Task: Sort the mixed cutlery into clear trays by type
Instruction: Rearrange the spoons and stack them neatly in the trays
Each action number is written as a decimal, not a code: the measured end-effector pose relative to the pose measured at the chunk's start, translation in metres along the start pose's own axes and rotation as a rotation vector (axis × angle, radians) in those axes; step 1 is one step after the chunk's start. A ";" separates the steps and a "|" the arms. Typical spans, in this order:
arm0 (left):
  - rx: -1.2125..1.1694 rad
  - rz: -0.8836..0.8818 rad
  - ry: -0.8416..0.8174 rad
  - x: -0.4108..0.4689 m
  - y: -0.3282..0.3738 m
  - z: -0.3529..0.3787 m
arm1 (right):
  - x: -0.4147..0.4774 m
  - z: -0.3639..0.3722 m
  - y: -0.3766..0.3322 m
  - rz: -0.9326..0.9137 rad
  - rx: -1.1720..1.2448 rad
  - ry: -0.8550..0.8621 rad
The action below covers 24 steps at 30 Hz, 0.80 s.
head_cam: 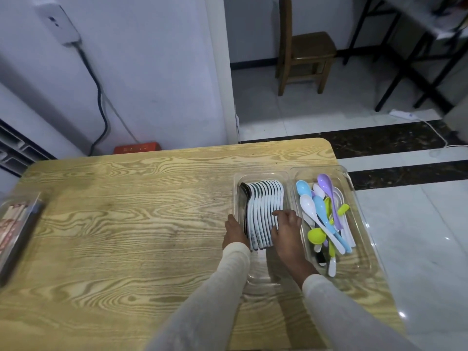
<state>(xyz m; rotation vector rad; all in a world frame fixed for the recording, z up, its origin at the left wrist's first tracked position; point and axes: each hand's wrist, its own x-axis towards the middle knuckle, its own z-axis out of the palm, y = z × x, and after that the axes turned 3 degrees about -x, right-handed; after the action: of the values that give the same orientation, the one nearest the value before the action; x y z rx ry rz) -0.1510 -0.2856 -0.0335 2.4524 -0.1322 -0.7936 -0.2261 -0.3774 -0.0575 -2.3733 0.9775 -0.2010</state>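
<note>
A clear tray on the right part of the wooden table holds a tight row of several white soup spoons, with one dark spoon at the row's left end. My left hand rests against the left side of the row. My right hand presses the row's right side, its fingers lying over the handles. Right beside it, a second clear tray holds several loose plastic spoons in blue, purple, green and white.
The wooden table ends just right of the trays. A clear box with chopsticks sits at the table's left edge. Behind are a wall with a cable, an orange box, a wooden chair and tiled floor.
</note>
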 end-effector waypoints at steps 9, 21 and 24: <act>-0.053 -0.181 0.092 0.005 -0.063 -0.034 | -0.010 0.024 -0.015 0.073 0.130 -0.105; 0.038 -0.256 0.132 0.014 -0.129 -0.098 | -0.024 0.071 -0.090 0.069 -0.026 -0.229; 0.057 -0.266 0.147 0.023 -0.146 -0.120 | -0.022 0.087 -0.114 0.017 -0.005 -0.254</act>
<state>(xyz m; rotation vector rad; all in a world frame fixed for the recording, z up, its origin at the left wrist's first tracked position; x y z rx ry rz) -0.0750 -0.1114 -0.0424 2.6066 0.2341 -0.7232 -0.1437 -0.2578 -0.0655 -2.3240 0.8766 0.1079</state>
